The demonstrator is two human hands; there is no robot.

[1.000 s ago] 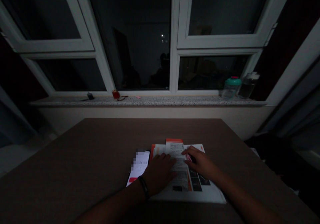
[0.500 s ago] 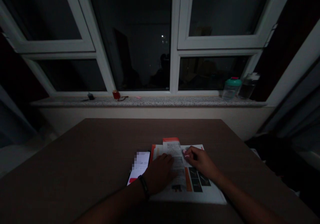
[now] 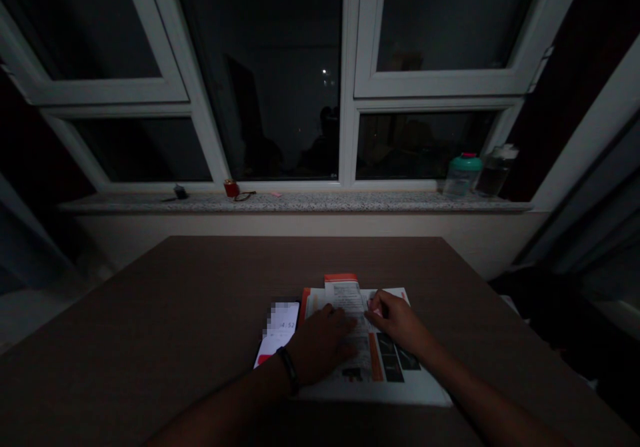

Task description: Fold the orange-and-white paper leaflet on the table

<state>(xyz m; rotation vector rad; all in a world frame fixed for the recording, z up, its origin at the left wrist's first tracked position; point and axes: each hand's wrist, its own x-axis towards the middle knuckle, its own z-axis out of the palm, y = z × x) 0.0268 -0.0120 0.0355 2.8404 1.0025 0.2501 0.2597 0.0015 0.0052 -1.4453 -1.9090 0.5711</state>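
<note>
A printed booklet (image 3: 420, 388) with orange parts and dark pictures lies on the table in the head view. A narrow printed sheet with an orange top edge (image 3: 342, 287) lies over its middle and sticks out past the far edge; whether it is a folded page I cannot tell. My left hand (image 3: 325, 344), with a dark band at the wrist, rests on this sheet, fingers stretched out. Just right of the sheet, my right hand (image 3: 395, 317) pinches a small pink object (image 3: 376, 308), mostly hidden by the fingers and too dim to name.
A lit phone (image 3: 281, 327) lies left of the booklet on the brown table (image 3: 200, 300). On the stone windowsill (image 3: 310, 200) stand a teal-lidded bottle (image 3: 463, 175), another clear bottle (image 3: 496, 170), a small red jar (image 3: 231, 188) and a small dark bottle (image 3: 180, 192).
My left fingers have slid slightly right across the sheet. My right fingertips have shifted a little left with the pink object. The digits on the phone screen have changed.
</note>
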